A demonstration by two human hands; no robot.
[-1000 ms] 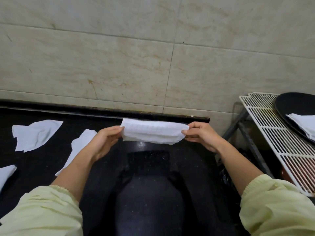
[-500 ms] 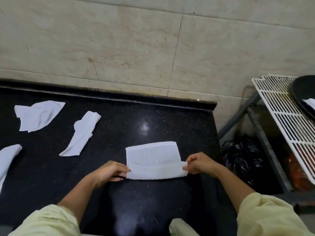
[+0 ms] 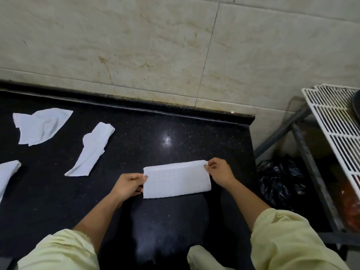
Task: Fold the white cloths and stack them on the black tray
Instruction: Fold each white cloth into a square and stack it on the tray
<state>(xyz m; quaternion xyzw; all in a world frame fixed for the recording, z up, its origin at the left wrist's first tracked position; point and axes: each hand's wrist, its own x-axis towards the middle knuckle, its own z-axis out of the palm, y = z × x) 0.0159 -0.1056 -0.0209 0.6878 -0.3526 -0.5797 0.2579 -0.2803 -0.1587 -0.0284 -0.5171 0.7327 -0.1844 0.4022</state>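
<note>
A white cloth lies folded into a flat rectangle on the black counter, near its right end. My left hand pinches the cloth's left edge. My right hand pinches its upper right corner. Three more white cloths lie unfolded to the left: one crumpled, one twisted long, one cut off by the left border. Only a dark sliver of the black tray shows at the right border, on the white wire rack.
A tiled wall rises behind the counter. Right of the counter's end is a gap with a black plastic bag on the floor. The wire rack rests on a grey metal frame.
The cloth went from being held up in the air to lying on the counter, and its near part was folded over away from me, so it is now a narrower rectangle.
</note>
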